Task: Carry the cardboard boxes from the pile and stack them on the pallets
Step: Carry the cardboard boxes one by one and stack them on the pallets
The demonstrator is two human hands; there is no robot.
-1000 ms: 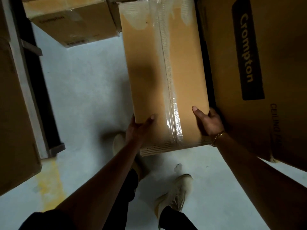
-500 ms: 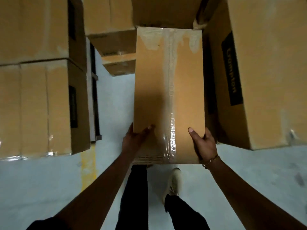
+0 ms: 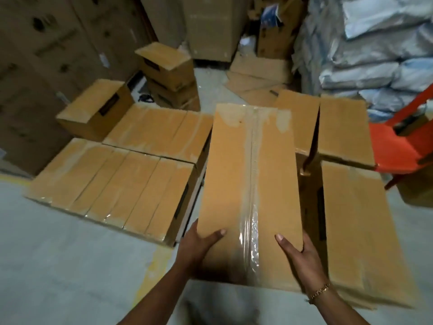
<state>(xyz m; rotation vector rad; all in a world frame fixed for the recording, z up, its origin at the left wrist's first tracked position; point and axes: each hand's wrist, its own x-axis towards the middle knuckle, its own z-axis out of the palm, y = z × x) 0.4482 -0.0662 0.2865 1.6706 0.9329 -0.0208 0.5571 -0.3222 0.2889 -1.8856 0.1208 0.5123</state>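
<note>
I carry a long brown cardboard box (image 3: 248, 184), taped down its middle, flat in front of me. My left hand (image 3: 196, 247) grips its near left edge, thumb on top. My right hand (image 3: 302, 256) grips the near right edge, thumb on top, a gold bracelet at the wrist. To the left, several like boxes (image 3: 121, 181) lie packed side by side in a low stack. On the right stand more boxes (image 3: 356, 221), close beside the carried one. The pallets under them are hidden.
A red plastic chair (image 3: 393, 146) stands at the right. Grey-white sacks (image 3: 375, 50) are heaped at the back right. Loose small boxes (image 3: 168, 71) and flattened cardboard (image 3: 255, 78) lie further back. Tall cartons (image 3: 46, 55) wall the left. Grey floor with a yellow line (image 3: 152, 263) lies below.
My view has lifted from the floor and my feet to the stacking area. The box stays in both hands and now hangs between the left stack and the right boxes.
</note>
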